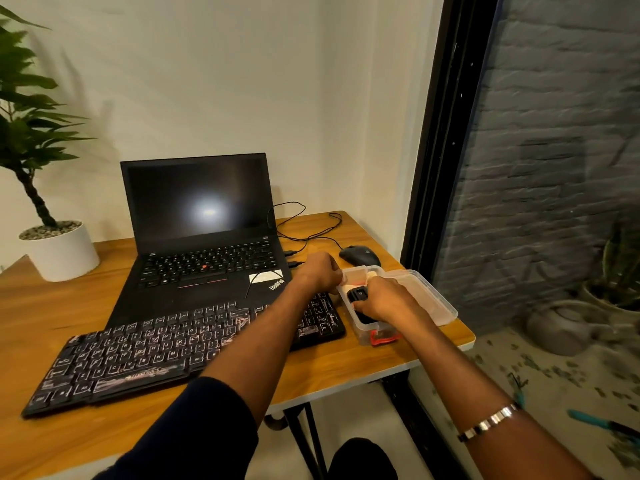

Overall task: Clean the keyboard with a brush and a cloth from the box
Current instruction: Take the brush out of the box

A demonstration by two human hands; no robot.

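Leftmost, a potted plant (52, 233) stands on the desk (86, 306), then an open laptop (204, 237) with the dusty keyboard (145, 355) lying in front of it. Over the keyboard's right end, the left hand (320, 271) has its grip curled on the near-left rim of the clear box (433, 299). The right hand (384, 299) reaches into the box, fingers closed around a black object (358, 293); whether it is the brush is unclear. A mouse (360, 256) sits just behind the box.
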